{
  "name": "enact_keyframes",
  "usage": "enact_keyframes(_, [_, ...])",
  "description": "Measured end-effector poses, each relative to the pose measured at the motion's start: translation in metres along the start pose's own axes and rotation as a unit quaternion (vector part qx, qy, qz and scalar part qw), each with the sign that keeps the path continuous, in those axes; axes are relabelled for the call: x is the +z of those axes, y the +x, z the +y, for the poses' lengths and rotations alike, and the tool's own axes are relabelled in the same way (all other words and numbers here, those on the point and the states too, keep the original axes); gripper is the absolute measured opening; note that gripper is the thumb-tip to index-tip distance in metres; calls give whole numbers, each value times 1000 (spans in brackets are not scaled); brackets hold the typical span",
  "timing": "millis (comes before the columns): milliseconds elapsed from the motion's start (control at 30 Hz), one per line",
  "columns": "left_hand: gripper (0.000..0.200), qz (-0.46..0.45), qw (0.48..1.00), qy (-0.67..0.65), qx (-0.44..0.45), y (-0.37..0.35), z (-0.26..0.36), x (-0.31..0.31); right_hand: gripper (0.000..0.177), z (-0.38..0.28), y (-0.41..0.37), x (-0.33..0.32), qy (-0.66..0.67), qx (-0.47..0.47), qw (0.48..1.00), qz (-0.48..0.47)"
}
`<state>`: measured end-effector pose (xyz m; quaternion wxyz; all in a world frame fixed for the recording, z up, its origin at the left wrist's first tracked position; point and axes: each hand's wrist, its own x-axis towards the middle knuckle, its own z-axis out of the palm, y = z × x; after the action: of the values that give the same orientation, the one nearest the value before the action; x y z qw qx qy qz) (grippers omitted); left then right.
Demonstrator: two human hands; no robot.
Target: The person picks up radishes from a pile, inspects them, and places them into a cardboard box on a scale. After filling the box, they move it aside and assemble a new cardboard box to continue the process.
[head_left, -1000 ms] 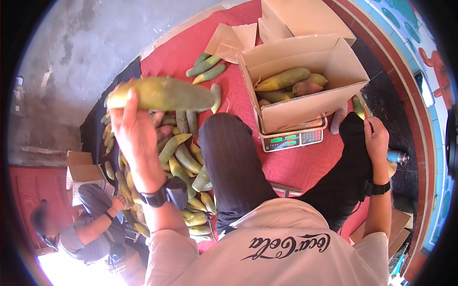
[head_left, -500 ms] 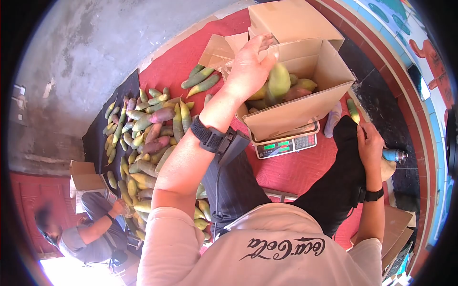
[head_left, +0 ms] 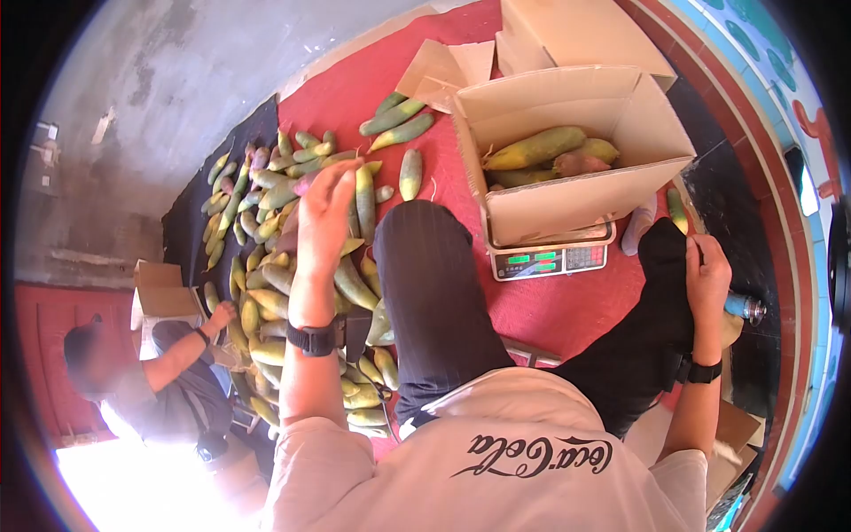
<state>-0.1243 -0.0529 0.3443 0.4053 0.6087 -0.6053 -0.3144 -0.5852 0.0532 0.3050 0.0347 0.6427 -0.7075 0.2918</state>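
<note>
My left hand (head_left: 326,208) reaches out over a heap of green and purplish long radishes (head_left: 266,257), its fingers extended and nothing visible in them. On the far side of my knee, a cardboard box (head_left: 567,206) stands open on a digital scale (head_left: 550,260) with lit green displays. Inside it lie several radishes (head_left: 536,149), one long and green on top, one reddish. My right hand (head_left: 707,270) rests at my other knee, fingers loosely bent against the dark trouser leg. Just beyond its fingertips is one green radish (head_left: 676,211); I see no grip on it.
Several radishes (head_left: 401,124) lie apart on the red cloth (head_left: 523,319). Another carton (head_left: 585,35) stands behind the box. At the left a co-worker (head_left: 173,377) reaches into the heap. A blue bottle-like object (head_left: 746,307) lies at the right.
My left hand has moved from above the box back to the left, over the heap. The radish that was beneath it now lies in the box. My right hand stays at the knee.
</note>
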Motion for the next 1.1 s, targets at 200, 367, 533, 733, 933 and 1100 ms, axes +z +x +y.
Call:
enact_keyframes(200, [28,77,996,9,-42,-41,-128,-58,8,3,2,8,4,-21,1000,5])
enact_keyframes(367, [32,47,970,202,-127,-87,-189,-49,9,2,4,14,-7,-41,999,5])
enact_keyframes(533, [37,-74,931,276,-226,-133,-291,-21,9,-5,5,13,-19,-29,999,-18])
enact_keyframes(733, [52,-152,824,388,-384,-178,-317,20,9,-5,4,12,-33,-16,999,-31])
enact_keyframes(933, [59,-185,768,519,-327,-175,-285,31,9,-3,5,15,-44,-29,998,-31])
enact_keyframes(1100, [63,-221,783,460,-356,-172,-292,28,9,-6,6,16,-53,-39,997,-30])
